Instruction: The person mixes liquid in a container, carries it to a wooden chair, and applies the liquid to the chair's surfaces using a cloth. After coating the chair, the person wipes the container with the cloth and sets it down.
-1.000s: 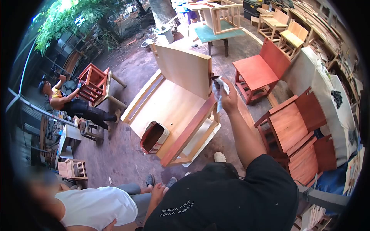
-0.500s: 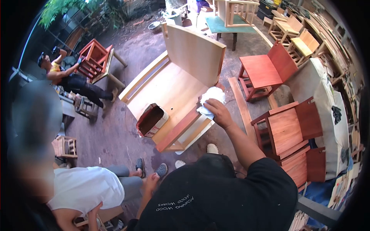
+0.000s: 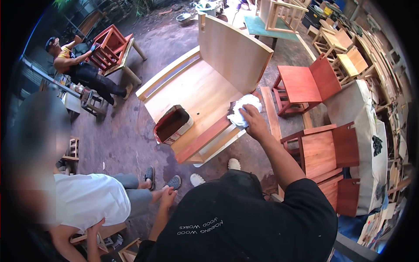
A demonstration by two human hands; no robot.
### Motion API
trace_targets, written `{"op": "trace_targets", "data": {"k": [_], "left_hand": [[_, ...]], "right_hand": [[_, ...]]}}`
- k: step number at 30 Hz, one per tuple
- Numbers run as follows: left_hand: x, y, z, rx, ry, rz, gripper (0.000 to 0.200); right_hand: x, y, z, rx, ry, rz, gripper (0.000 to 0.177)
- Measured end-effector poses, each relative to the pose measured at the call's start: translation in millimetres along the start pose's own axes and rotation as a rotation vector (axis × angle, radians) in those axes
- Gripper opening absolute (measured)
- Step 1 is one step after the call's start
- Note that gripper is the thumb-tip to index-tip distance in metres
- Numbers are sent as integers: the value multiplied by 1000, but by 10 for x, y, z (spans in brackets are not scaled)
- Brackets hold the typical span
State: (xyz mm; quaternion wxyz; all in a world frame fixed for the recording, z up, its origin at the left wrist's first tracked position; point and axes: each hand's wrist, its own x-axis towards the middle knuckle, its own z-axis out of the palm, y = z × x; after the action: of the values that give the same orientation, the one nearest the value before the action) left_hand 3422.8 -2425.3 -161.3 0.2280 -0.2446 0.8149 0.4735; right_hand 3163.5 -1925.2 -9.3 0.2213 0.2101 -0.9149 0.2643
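Cloth [image 3: 247,110]: soft, white, crumpled; my right hand [image 3: 258,125] pinched its folds on the far part of the armrest [image 3: 204,140].
Armrest: straight, flat wood, stained reddish.
Chair [image 3: 188,85]: smooth pale wood, broad backrest [image 3: 235,52].
Tub [image 3: 184,128]: boxy, red-smeared, on the seat.
Left hand [image 3: 168,196]: fingers curled; I couldn't tell whether they held anything.
Change: a second earlier, the cloth was beside the backrest.

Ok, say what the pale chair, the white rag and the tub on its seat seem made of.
Chair: wood, mostly unstained-looking, faint grain; one armrest reddish. Rag: probably cloth, softly crumpled. Tub: perhaps plastic, thin pale wall, red-smeared; material uncertain.
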Motion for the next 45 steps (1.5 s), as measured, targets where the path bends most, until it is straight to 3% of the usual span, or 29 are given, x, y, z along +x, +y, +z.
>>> {"op": "trace_targets", "data": {"k": [3,5,8,10,13,15,19,25,26,28,30,31,34,38,40,45], "left_hand": [[-40,98,2,-96,-38,-62,47],[111,-165,35,103,-31,16,52],[26,19,17,96,-17,2,54],[-31,113,-13,64,11,-12,54],[15,128,14,91,8,-2,55],[65,139,-6,100,-25,-17,56],[30,208,40,109,-7,-18,55],[177,135,87,139,9,49,50],[144,243,35,175,-24,65,49],[54,409,24,30,-36,88,46],[229,70,135,-216,-21,53,45],[218,92,183,-202,-58,56,45],[119,395,65,139,-103,70,46],[180,295,159,-22,-53,28,47],[241,259,128,-6,-44,48,48],[237,342,85,-38,-49,34,48]], "right_hand": [[54,97,-38,-43,-61,-23,39],[78,175,-62,-29,-101,-61,34],[257,288,-33,37,-136,-60,17],[417,199,-139,77,-186,-52,16],[534,238,-170,-8,-403,-2,13],[619,198,-214,-76,-463,-80,10],[708,162,-280,-241,-590,-209,9],[677,364,-141,-129,-656,-112,22],[575,522,-27,-74,-554,-121,23],[605,421,-241,-16,-622,-168,35],[574,369,-366,56,-601,-138,45],[507,358,-383,88,-563,-106,46],[408,278,-278,82,-370,-13,38],[241,94,-143,137,-210,169,38],[222,20,-9,104,71,224,37],[173,-91,30,104,37,293,31]]}}
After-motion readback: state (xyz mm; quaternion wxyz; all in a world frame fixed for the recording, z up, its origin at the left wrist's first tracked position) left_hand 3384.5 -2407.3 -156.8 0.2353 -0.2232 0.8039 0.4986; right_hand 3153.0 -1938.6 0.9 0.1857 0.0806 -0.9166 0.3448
